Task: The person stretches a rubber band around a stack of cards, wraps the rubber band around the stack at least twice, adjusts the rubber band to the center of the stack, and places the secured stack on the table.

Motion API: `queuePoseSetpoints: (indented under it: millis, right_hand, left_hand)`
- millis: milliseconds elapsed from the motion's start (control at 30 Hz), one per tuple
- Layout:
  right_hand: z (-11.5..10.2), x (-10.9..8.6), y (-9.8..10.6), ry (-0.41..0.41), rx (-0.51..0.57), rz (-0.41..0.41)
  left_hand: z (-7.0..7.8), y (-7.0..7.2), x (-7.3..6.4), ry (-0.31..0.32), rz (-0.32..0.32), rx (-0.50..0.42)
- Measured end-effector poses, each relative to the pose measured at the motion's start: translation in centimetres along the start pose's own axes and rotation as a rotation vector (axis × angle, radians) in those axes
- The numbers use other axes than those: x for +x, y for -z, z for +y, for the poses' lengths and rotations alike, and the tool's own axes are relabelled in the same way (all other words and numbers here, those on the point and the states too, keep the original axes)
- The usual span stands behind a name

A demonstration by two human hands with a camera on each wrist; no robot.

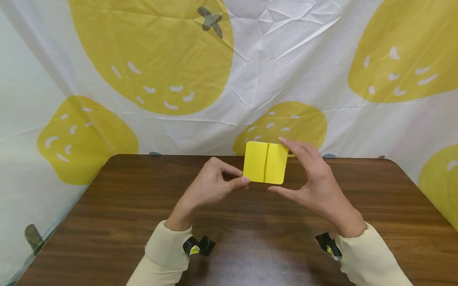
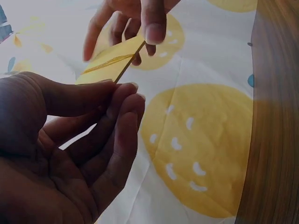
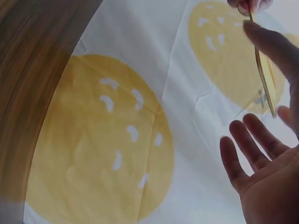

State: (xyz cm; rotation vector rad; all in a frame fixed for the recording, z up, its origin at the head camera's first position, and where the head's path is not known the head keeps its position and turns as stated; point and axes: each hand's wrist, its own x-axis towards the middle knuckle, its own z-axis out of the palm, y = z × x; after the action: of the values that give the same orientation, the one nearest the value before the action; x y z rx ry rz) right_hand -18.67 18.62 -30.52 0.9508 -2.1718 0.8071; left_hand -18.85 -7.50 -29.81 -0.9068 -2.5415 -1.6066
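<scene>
A square yellow card [image 1: 265, 163] with a dark line down its middle is held upright above the brown wooden table [image 1: 143, 210]. My left hand [image 1: 243, 177] pinches the card's lower left corner between thumb and fingertips. My right hand [image 1: 290, 165] holds the right side, index fingertip at the top corner and thumb under the bottom edge, the other fingers spread loosely. In the left wrist view the card [image 2: 110, 63] runs from my left fingertips [image 2: 124, 93] to the right hand [image 2: 149, 28]. The right wrist view shows the card [image 3: 264, 74] edge-on beside my right thumb [image 3: 273, 44].
A white cloth [image 1: 250, 79] printed with large yellow fruit shapes hangs behind the table and down both sides. Cream sleeves [image 1: 162, 254] cover both forearms, with small black wrist mounts [image 1: 198, 245] near the cuffs. The table's rounded far edge lies just below the card.
</scene>
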Motion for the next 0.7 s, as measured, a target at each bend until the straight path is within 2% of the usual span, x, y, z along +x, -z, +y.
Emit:
queuePoseSetpoints:
  millis: [100,167,233,367,433,467,567,700]
  right_hand:
    - [-0.1,-0.1,-0.2,0.003,-0.014,-0.001]
    - [0.0,-0.1,-0.2,-0.005,-0.005,-0.003]
    - [0.1,-0.2,-0.3,-0.01,0.007,-0.01]
    - [0.6,-0.4,-0.8,-0.013,0.037,-0.037]
    - [0.9,-0.6,-1.1,-0.021,0.059,-0.068]
    - [1.0,-0.8,-1.3,-0.028,0.069,-0.083]
    - [1.2,-1.2,-2.0,-0.065,0.103,-0.151]
    - [1.5,-1.8,-2.9,-0.127,0.143,-0.236]
  left_hand:
    - [-0.1,0.0,0.0,0.009,-0.04,0.022]
    - [-0.1,0.0,-0.1,-0.001,-0.044,0.086]
    - [0.0,0.1,-0.3,-0.026,-0.006,0.211]
    - [0.2,0.2,-0.5,-0.123,0.075,0.474]
    - [0.1,0.2,-0.5,-0.173,0.082,0.567]
    - [0.1,0.2,-0.4,-0.193,0.073,0.601]
    - [-0.3,0.2,-0.4,-0.202,0.035,0.692]
    - [-1.1,0.2,-0.2,-0.164,-0.05,0.754]
